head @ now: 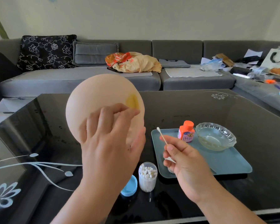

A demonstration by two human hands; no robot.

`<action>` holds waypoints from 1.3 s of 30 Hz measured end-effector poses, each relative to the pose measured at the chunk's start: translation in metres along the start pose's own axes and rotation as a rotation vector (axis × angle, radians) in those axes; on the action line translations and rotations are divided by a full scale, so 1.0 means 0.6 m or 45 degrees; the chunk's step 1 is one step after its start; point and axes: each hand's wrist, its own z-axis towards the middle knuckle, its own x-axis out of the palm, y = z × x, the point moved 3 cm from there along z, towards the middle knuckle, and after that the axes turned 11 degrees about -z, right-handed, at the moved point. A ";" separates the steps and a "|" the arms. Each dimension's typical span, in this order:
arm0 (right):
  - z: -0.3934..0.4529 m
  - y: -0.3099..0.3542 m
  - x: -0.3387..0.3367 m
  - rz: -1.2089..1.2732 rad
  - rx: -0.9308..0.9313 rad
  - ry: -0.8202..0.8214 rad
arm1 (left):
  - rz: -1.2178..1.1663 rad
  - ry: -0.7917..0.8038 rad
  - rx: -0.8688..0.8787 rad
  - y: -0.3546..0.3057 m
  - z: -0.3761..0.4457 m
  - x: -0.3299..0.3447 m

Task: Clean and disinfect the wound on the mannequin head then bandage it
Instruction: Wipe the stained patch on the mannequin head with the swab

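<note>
L hand (110,139) fingers spread on mannequin head (94,97) by yellow stain (132,101); R hand (183,160) fingers pinch cotton swab (162,135).

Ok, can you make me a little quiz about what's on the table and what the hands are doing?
1. True or false: the right hand holds a cotton swab.
2. Which sits on the blue tray? A) the jar of cotton swabs B) the glass bowl C) the mannequin head
3. Fill in: the cap of the small bottle is ____.

Key:
1. True; the left hand rests on the mannequin head near the yellow stain.
2. B; the jar stands on the black table beside its blue lid.
3. Orange.
</note>
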 end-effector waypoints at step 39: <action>0.128 0.119 0.065 -0.628 -0.578 -0.102 | 0.152 -0.075 -0.114 0.057 0.027 0.013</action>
